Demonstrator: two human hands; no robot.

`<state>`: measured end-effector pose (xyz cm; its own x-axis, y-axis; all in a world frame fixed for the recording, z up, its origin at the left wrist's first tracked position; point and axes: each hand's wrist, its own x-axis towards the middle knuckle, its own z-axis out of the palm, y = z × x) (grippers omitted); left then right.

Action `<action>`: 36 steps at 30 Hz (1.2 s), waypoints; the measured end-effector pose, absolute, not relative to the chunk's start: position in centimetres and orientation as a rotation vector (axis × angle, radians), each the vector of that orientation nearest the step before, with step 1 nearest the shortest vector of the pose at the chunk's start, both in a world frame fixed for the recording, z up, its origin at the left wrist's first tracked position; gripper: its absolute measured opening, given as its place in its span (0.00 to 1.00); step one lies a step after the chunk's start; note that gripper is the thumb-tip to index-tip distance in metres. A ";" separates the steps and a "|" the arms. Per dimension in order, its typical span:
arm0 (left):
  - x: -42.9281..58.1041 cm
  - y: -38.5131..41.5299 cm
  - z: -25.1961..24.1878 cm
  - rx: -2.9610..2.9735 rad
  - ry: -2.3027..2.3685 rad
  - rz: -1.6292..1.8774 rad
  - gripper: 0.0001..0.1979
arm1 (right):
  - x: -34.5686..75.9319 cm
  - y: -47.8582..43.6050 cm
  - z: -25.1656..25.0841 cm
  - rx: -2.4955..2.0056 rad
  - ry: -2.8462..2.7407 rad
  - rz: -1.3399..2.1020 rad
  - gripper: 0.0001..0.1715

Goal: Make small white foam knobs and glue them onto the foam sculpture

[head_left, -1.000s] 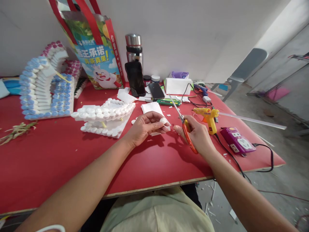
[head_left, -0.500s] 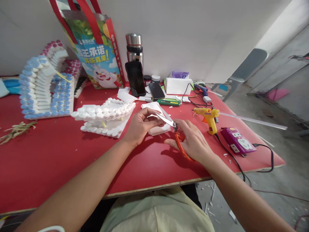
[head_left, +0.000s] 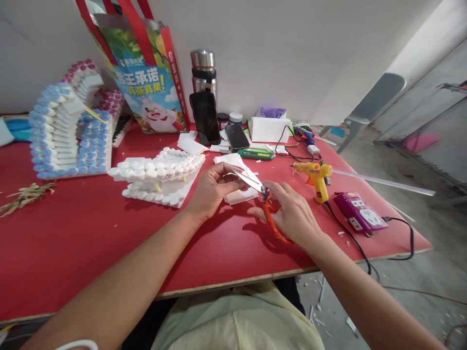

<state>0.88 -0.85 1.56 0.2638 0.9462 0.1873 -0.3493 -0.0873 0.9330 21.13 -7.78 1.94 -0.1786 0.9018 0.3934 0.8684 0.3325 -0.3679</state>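
Note:
My right hand point(head_left: 292, 211) is wrapped round the orange handles of a pair of scissors point(head_left: 269, 214). Their blades point left and lie close together, with the tips at the fingers of my left hand point(head_left: 215, 189). That hand pinches with thumb and forefinger; the white piece between them is mostly hidden and seems to be paper. Under the blades, white paper sheets point(head_left: 241, 196) lie on the red table. Just left of my left hand stands a white model point(head_left: 156, 170) edged with rows of small white rolls.
A yellow glue gun point(head_left: 315, 177) and a purple power socket point(head_left: 359, 212) sit at the right, with cables. Behind are a green cutter point(head_left: 255, 154), a phone point(head_left: 236, 137), a steel flask point(head_left: 203, 73) and a shopping bag point(head_left: 149, 82). Blue-and-white models point(head_left: 69, 136) stand at the left.
The scissor blades have come together from being apart, and the handles have drawn closer in my right hand. My left hand stays in place.

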 end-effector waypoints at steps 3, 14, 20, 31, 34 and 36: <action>0.9 -0.9 1.6 1.176 0.664 1.224 0.14 | 21.2 -7.8 1.8 -1.552 -2.072 0.030 0.36; 0.7 -0.8 1.6 1.153 0.672 1.177 0.14 | 21.4 -7.7 1.3 -1.507 -2.056 0.003 0.30; 0.6 -0.7 1.6 1.110 0.674 1.154 0.14 | 21.9 -7.7 1.6 -1.510 -1.994 0.154 0.29; 0.3 -0.3 1.2 0.998 0.557 1.046 0.12 | 22.2 -7.8 2.9 -1.594 -2.120 0.211 0.46; 0.3 -0.1 1.1 0.991 0.549 1.033 0.13 | 21.8 -7.9 2.6 -1.562 -2.148 0.126 0.46; 0.2 0.0 1.0 0.997 0.546 1.028 0.13 | 21.8 -7.8 2.6 -1.543 -2.168 0.075 0.45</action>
